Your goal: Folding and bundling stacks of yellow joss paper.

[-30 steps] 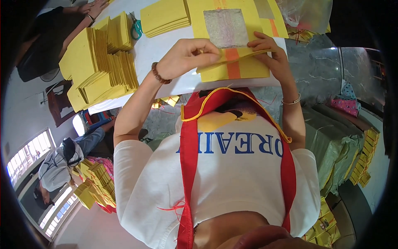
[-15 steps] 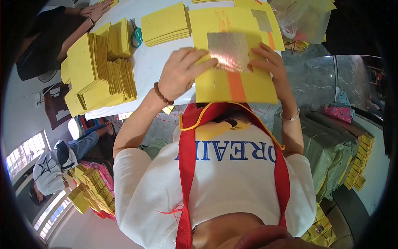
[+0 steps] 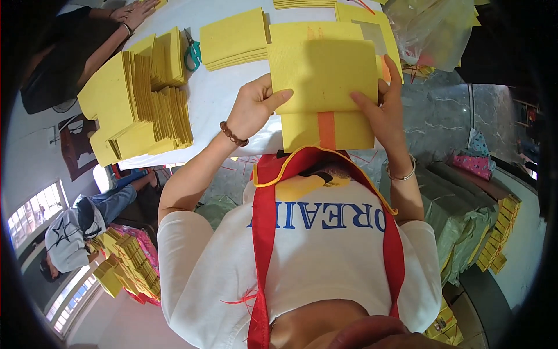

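Between my left hand (image 3: 254, 107) and my right hand (image 3: 386, 113) is a flat, folded-looking bundle of yellow paper (image 3: 322, 75). The left thumb presses its left edge and the right thumb lies on its lower right corner, with the other fingers mostly behind it. Beneath it lies a larger yellow sheet (image 3: 296, 132) with an orange strip (image 3: 326, 132) down its middle. The bundle covers the sheet's shiny silver square. Partly behind my right hand is another yellow sheet (image 3: 388, 29) with a greyish silver patch.
Left on the white-covered table (image 3: 224, 87) stand thick yellow paper stacks (image 3: 136, 93). Teal-handled scissors (image 3: 192, 52) lie beside a low yellow pile (image 3: 233, 38). A clear plastic bag (image 3: 430, 29) is at far right. Another person's hands (image 3: 135, 16) rest at far left.
The yellow bundle now lies between my hands over the silver square, which showed before. My hands have shifted from resting by the square to gripping the bundle's sides.
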The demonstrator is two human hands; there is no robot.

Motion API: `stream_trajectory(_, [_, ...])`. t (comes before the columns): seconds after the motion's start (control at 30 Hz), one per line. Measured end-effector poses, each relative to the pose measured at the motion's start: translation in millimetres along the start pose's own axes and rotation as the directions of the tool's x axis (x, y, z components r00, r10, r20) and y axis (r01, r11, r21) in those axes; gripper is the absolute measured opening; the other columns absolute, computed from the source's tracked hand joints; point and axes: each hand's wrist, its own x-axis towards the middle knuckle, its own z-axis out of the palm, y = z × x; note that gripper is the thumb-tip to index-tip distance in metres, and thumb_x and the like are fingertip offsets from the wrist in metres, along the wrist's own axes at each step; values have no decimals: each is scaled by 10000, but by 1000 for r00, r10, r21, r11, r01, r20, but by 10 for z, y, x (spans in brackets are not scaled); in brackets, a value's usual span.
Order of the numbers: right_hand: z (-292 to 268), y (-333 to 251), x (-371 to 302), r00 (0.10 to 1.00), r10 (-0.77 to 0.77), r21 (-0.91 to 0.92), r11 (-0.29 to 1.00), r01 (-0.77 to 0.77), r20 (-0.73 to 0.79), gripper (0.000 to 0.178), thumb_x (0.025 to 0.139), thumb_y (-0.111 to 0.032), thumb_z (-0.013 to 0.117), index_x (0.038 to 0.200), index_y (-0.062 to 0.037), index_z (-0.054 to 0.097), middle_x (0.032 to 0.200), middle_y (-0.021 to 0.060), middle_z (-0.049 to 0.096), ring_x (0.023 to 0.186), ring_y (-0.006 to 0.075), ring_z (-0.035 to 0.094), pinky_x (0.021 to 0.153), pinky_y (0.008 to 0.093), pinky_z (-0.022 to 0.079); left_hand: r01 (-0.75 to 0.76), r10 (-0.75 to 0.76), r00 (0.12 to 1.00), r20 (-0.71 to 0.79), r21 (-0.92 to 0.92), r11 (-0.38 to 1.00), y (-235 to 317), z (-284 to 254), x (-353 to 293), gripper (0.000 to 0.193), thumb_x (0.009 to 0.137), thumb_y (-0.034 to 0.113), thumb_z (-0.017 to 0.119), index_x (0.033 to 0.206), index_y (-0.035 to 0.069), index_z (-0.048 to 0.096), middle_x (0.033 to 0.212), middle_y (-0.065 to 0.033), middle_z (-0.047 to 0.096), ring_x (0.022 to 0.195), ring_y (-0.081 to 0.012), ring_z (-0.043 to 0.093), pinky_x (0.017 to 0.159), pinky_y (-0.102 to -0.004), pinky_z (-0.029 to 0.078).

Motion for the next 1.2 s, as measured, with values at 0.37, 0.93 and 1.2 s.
stream_trajectory(0.37, [-11,81,83,986,164,-57,985,-162,21,363,780,-119,647,1121,-14,581,987,117,639,853,114,588,733,238,463,16,-22,1000,-19,-302,953,38,47,74,665,831,8,562,1369,31,170,877,-115,662,748,-86,608,632,-216,445])
stream_trajectory(0.93, [43,65,65,996,75,-192,978,-81,-39,357,765,-137,643,1092,-7,588,994,147,639,885,181,610,772,272,468,-526,539,780,319,802,285,247,471,237,591,783,396,589,1276,110,430,1267,-142,432,1156,-308,399,944,-437,314])
stream_trajectory(1.2, [33,-136,-125,961,-246,-761,598,251,124,459,783,-285,632,1186,-85,544,1289,148,443,1160,247,445,953,420,321,-492,514,786,343,851,183,107,504,271,671,774,527,522,1310,141,400,1339,-135,373,1211,-301,348,984,-459,250])
